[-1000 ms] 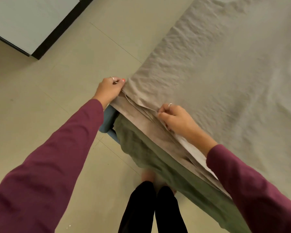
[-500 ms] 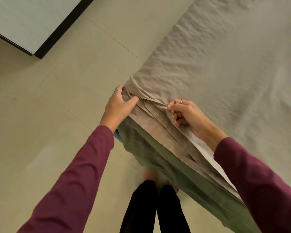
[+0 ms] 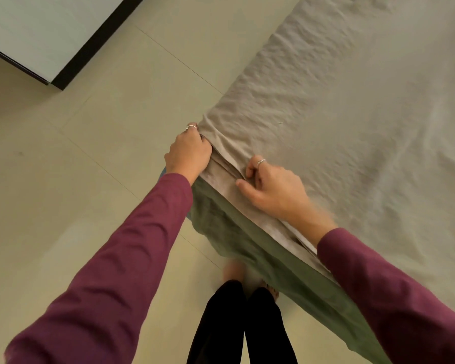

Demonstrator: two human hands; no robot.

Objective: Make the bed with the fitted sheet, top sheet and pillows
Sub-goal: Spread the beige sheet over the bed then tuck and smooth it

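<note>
Floor and cabinet beside the bed

A pale tiled floor (image 3: 71,158) lay below; a white cabinet (image 3: 37,35) with a dark edge stood at the upper left.

No legible text, labels or numbers anywhere (plain fabric, plain floor)

— What lies under my feet here?

— A pale beige tiled floor (image 3: 76,166), its thin grout lines running at a slant across the room, evenly lit with soft shadows.

— And up in the far left corner?

— I see a light panel (image 3: 37,30) edged by a black strip (image 3: 97,40); whether it is wall or furniture, I cannot tell.
</note>
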